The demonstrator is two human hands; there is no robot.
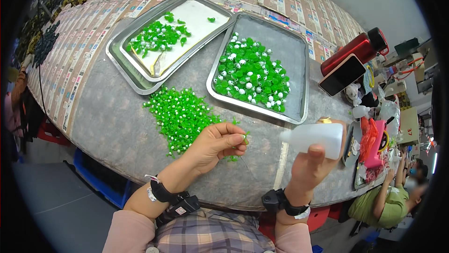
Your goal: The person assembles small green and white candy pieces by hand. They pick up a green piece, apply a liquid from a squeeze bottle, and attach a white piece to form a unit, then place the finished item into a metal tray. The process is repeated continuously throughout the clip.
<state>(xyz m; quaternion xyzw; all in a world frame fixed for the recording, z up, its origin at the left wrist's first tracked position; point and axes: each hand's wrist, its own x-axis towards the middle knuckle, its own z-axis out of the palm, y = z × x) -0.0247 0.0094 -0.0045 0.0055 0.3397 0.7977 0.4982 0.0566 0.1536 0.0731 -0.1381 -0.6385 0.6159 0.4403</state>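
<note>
Between the thumb and fingertips of my left hand (216, 144) a small green plastic piece (247, 137) with a pale centre is pinched. My right hand (314, 166) is wrapped round a translucent white squeeze bottle (318, 140), tilted on its side with its narrow end toward my left hand. Just beyond my left hand lies a loose pile of similar green pieces (180, 117) with white dots. A metal tray (299, 75) behind holds many green pieces fitted with white-and-black balls. Left of it, another tray (135, 81) carries a smaller heap of these on a white sheet.
A red bottle (346, 53) and a phone (342, 74) stand at the table's right. Beyond my right hand are a pink holder (374, 145) and red plastic bags (367, 134). A person in a green shirt (381, 206) sits at the far right. Grey cloth (100, 113) covers the near tabletop.
</note>
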